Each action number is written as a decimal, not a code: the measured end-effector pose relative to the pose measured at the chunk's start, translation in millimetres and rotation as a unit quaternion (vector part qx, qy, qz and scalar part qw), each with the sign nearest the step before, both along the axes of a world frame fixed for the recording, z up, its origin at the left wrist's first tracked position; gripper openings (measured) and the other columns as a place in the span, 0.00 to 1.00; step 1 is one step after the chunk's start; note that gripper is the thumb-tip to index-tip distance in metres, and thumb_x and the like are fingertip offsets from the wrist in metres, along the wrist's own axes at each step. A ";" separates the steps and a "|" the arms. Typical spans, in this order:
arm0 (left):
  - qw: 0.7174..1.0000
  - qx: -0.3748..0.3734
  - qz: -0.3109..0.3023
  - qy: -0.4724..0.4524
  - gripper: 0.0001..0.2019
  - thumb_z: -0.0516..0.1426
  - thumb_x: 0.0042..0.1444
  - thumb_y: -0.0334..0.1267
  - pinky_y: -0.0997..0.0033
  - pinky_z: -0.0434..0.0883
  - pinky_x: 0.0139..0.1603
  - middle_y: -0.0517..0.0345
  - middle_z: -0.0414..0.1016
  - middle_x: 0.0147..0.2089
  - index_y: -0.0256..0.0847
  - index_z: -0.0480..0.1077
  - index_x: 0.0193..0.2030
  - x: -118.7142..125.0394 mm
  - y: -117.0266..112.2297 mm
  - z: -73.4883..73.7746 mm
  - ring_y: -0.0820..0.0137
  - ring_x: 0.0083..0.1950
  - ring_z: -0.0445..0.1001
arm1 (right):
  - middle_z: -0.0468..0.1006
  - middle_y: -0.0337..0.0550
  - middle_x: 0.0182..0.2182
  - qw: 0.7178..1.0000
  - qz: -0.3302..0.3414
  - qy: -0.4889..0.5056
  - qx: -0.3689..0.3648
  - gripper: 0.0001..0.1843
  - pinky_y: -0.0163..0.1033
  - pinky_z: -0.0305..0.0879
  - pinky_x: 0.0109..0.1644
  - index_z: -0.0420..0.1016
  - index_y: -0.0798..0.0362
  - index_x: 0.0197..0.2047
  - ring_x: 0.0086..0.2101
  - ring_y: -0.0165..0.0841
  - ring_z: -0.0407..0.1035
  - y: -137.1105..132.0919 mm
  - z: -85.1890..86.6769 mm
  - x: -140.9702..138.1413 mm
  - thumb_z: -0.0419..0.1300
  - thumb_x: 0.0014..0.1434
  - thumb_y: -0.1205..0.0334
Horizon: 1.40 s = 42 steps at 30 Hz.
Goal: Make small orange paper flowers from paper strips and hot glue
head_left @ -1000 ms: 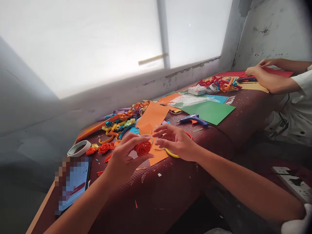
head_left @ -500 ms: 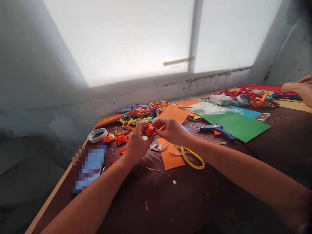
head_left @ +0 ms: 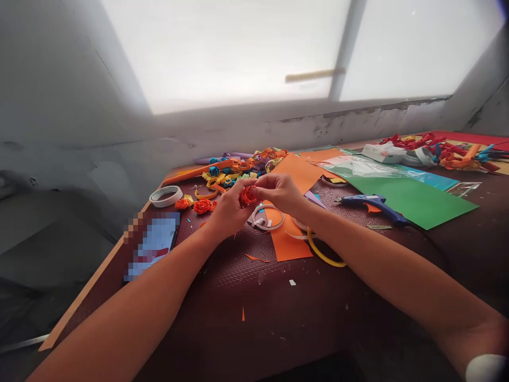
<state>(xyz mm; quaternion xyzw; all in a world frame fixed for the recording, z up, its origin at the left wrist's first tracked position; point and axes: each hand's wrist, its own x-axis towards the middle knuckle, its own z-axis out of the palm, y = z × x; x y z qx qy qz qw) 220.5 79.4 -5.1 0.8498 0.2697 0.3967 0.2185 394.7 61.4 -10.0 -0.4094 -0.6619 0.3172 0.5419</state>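
Tabletop (head_left: 278, 323), lower frame: paper scraps (head_left: 254, 258) lying about.
Left hand (head_left: 227, 213) and right hand (head_left: 280, 192), frame centre: both pinching one orange rose (head_left: 248, 195), holding it above the orange sheet (head_left: 289, 243).
Risk: coils probably springing open if either pinch is slackening; petals creasing under hard pressure.
Glue gun (head_left: 371, 203), right of centre: lying near the right forearm, nozzle possibly hot.

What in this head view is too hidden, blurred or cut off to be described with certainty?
- Orange paper rose: head view, fingers of the left hand and right hand cover most of it.
- Flat item near the left forearm: head view, pixelated, surface unreadable.
- Yellow loop: head view, the right forearm hides its upper part; the tool is unclear.
- Red paper pile: head view, cut off by the right frame edge.
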 end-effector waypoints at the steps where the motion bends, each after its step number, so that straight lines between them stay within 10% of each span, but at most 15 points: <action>1: 1.000 0.002 0.003 0.006 0.19 0.61 0.57 0.37 0.70 0.72 0.48 0.54 0.78 0.49 0.40 0.69 0.55 0.1 -0.1 -0.4 0.67 0.46 0.76 | 0.82 0.46 0.32 1.000 0.010 0.013 -0.014 0.19 0.38 0.74 0.37 0.78 0.56 0.33 0.33 0.35 0.77 -0.3 -0.5 1.3 0.70 0.53 0.47; 22: 0.991 -0.023 0.132 -0.002 0.05 0.58 0.54 0.35 0.72 0.58 0.29 0.67 0.66 0.25 0.41 0.65 0.30 12.9 -14.8 3.5 0.74 0.27 0.61 | 0.78 0.42 0.34 0.973 -0.118 -0.126 0.155 0.02 0.38 0.69 0.40 0.78 0.53 0.34 0.36 0.33 0.73 -17.4 0.2 -14.0 0.65 0.59 0.66; 30: 0.996 -0.021 0.053 -0.070 0.05 0.60 0.53 0.34 0.74 0.61 0.32 0.66 0.67 0.29 0.41 0.67 0.35 6.8 -8.0 -0.9 0.74 0.30 0.63 | 0.77 0.42 0.36 0.960 -0.105 -0.125 0.228 0.03 0.38 0.70 0.43 0.76 0.52 0.40 0.37 0.32 0.72 -23.3 3.2 -13.0 0.63 0.61 0.64; 42: 0.993 0.000 -0.018 -0.120 0.15 0.65 0.57 0.43 0.71 0.70 0.42 0.59 0.76 0.39 0.44 0.73 0.49 1.4 -3.7 0.9 0.71 0.38 0.73 | 0.82 0.43 0.32 0.985 -0.083 -0.043 0.146 0.16 0.37 0.70 0.40 0.80 0.54 0.35 0.33 0.33 0.75 -19.1 5.7 -2.2 0.60 0.65 0.51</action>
